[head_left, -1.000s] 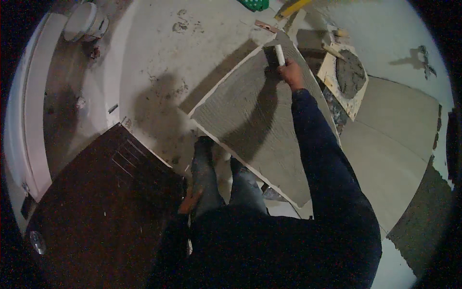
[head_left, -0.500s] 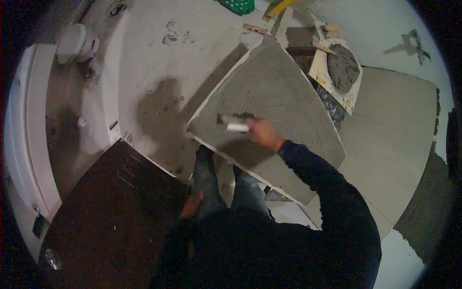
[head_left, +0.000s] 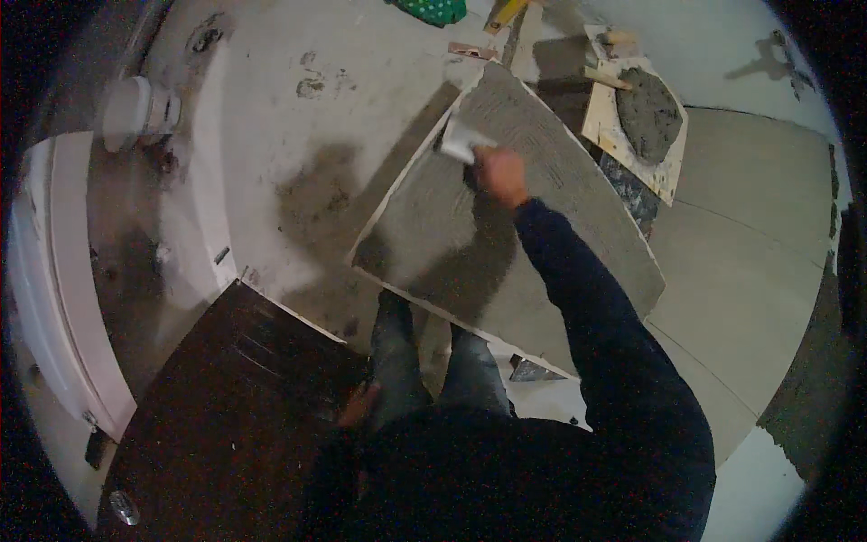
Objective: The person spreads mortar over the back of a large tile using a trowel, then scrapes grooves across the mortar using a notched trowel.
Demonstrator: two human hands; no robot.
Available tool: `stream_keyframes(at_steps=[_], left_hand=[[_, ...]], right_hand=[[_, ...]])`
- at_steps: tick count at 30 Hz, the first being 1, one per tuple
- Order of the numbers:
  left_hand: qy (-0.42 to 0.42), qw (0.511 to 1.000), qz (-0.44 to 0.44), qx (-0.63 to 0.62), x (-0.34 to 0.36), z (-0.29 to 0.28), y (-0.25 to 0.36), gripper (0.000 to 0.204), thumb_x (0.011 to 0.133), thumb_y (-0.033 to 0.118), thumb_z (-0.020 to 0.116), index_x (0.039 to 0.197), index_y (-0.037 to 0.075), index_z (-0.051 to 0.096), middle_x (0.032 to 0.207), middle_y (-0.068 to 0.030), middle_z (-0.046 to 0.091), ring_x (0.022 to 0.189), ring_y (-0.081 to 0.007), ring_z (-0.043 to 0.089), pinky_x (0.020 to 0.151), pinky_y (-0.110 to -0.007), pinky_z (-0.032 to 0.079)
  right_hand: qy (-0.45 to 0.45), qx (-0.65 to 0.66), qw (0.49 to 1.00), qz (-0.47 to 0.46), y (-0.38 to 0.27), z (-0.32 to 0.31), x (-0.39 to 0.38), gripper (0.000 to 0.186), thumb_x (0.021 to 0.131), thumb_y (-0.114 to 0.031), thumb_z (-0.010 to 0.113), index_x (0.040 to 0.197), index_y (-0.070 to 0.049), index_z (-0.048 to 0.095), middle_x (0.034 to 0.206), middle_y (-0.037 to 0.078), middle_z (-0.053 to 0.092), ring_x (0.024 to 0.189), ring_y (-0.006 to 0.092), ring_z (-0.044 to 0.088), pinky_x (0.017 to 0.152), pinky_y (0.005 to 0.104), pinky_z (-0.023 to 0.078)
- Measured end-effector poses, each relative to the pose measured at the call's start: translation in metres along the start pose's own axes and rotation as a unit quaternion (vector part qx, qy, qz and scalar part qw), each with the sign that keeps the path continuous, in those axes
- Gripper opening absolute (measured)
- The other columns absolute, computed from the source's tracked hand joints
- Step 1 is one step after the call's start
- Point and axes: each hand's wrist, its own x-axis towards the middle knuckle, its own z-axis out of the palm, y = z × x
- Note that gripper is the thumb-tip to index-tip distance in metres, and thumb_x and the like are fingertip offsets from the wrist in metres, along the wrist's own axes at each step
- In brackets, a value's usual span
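Observation:
My right hand [head_left: 502,176] is closed round a trowel [head_left: 459,144] whose pale, flat side is slightly blurred. The trowel lies against the far left edge of a large slab [head_left: 542,244] coated in grey mortar. Curved comb lines mark the far part of that coat, while the near part looks smoother. My left hand [head_left: 359,405] hangs low beside my left thigh, dim and blurred, its fingers hard to make out. Beyond the slab's right edge, a pale board [head_left: 601,126] carries a heap of wet mortar [head_left: 648,117] and a tool with a wooden handle [head_left: 607,78].
Large beige tiles [head_left: 731,235] cover the surface at right. A dark brown door panel [head_left: 244,397] fills the lower left. Farther off are a yellow level [head_left: 506,14], a green dotted object [head_left: 435,9], a flat reddish tool [head_left: 472,51] and a white toilet-like fixture [head_left: 126,113].
My right hand has swept the trowel away from me, from the slab's near middle to its far left edge. Several comb lines look flattened. The whole view has shifted slightly.

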Motion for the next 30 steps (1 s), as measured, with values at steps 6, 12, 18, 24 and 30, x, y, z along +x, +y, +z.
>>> stream_keyframes(at_steps=[6, 12, 18, 24, 30], left_hand=[[-0.019, 0.999, 0.027, 0.038, 0.01, 0.004, 0.018, 0.082, 0.082, 0.06, 0.046, 0.133, -0.003, 0.034, 0.136, -0.0249, 0.034, 0.126, -0.033, 0.035, 0.103, -0.039, 0.028], [-0.041, 0.989, 0.135, 0.037, 0.025, -0.009, 0.0, 0.072, 0.086, 0.054, 0.042, 0.128, -0.004, 0.042, 0.132, -0.0248, 0.039, 0.122, -0.0308, 0.04, 0.101, -0.036, 0.031], [-0.012, 0.999, 0.041, 0.028, 0.025, -0.01, -0.029, 0.072, 0.085, 0.054, 0.045, 0.13, -0.003, 0.039, 0.131, -0.0251, 0.041, 0.121, -0.0306, 0.041, 0.1, -0.037, 0.032], [-0.011, 0.999, 0.044, 0.025, 0.026, -0.012, -0.062, 0.06, 0.086, 0.04, 0.042, 0.133, 0.003, 0.035, 0.133, -0.0247, 0.038, 0.123, -0.0369, 0.037, 0.102, -0.04, 0.03], [-0.043, 0.959, 0.22, 0.174, 0.031, -0.017, -0.046, 0.053, 0.083, 0.021, 0.042, 0.133, 0.004, 0.035, 0.134, -0.0225, 0.037, 0.124, -0.0415, 0.033, 0.103, -0.043, 0.028]], right_hand=[[-0.086, 0.025, 0.972, -0.215, 0.013, -0.045, -0.045, 0.029, 0.082, -0.017, 0.053, 0.11, -0.015, 0.056, 0.104, 0.013, 0.061, 0.094, 0.0302, 0.059, 0.08, 0.0448, 0.047], [0.001, -0.089, 0.933, -0.348, 0.057, -0.055, 0.05, 0.03, 0.082, -0.011, 0.048, 0.11, -0.018, 0.056, 0.112, 0.005, 0.059, 0.108, 0.0249, 0.053, 0.1, 0.0432, 0.031], [-0.056, -0.114, 0.941, -0.314, 0.07, -0.026, 0.041, 0.031, 0.082, -0.013, 0.046, 0.111, -0.019, 0.056, 0.114, 0.003, 0.058, 0.111, 0.0243, 0.05, 0.1, 0.0427, 0.031], [-0.079, -0.073, 0.949, -0.295, 0.12, -0.042, -0.079, 0.034, 0.071, -0.011, 0.059, 0.105, -0.012, 0.054, 0.107, 0.01, 0.059, 0.105, 0.0288, 0.053, 0.089, 0.0408, 0.041], [0.055, 0.1, 0.931, 0.347, 0.113, -0.023, -0.1, 0.03, 0.074, -0.023, 0.062, 0.098, -0.006, 0.056, 0.082, 0.021, 0.062, 0.078, 0.0381, 0.061, 0.066, 0.047, 0.047]])
